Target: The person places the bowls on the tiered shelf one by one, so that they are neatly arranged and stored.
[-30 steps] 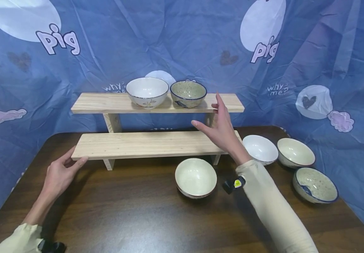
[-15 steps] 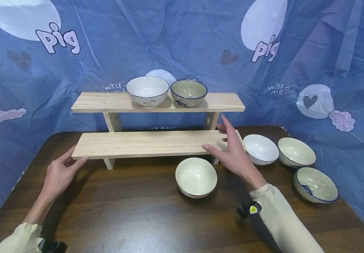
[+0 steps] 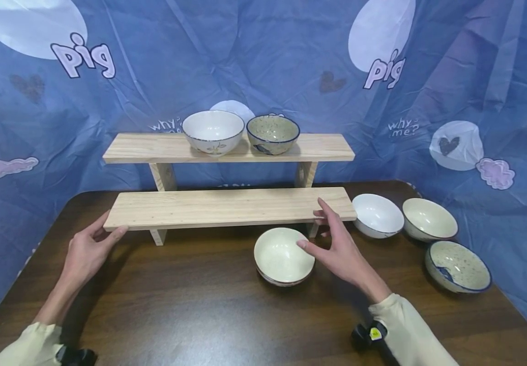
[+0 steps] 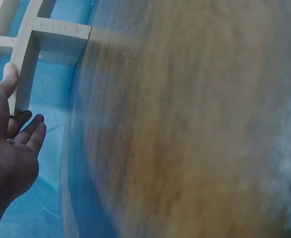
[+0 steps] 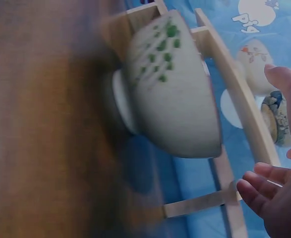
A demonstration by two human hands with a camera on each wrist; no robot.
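The left hand (image 3: 85,254) grips the left end of the lower board of a two-tier wooden stand (image 3: 227,207); in the left wrist view, that hand (image 4: 11,144) has its thumb on the board's edge. A cream bowl (image 3: 284,255) sits upright on the table in front of the stand. Over its right rim reaches the right hand (image 3: 341,249), fingers spread and holding nothing. The right wrist view has the bowl (image 5: 172,94), green dots on its outside, beside the right hand (image 5: 279,163), with a gap between them. A white bowl (image 3: 213,133) and a speckled bowl (image 3: 272,134) stand on the upper board.
Right of the stand, on the dark wooden table (image 3: 176,305), are a white bowl (image 3: 378,216), a cream bowl (image 3: 429,219) and a speckled bowl (image 3: 458,267) with a blue rim. A blue printed cloth (image 3: 263,61) hangs behind.
The right hand has come down and toward the front, from beside the upper board to the cream bowl's right rim. The left hand stays at the lower board's end.
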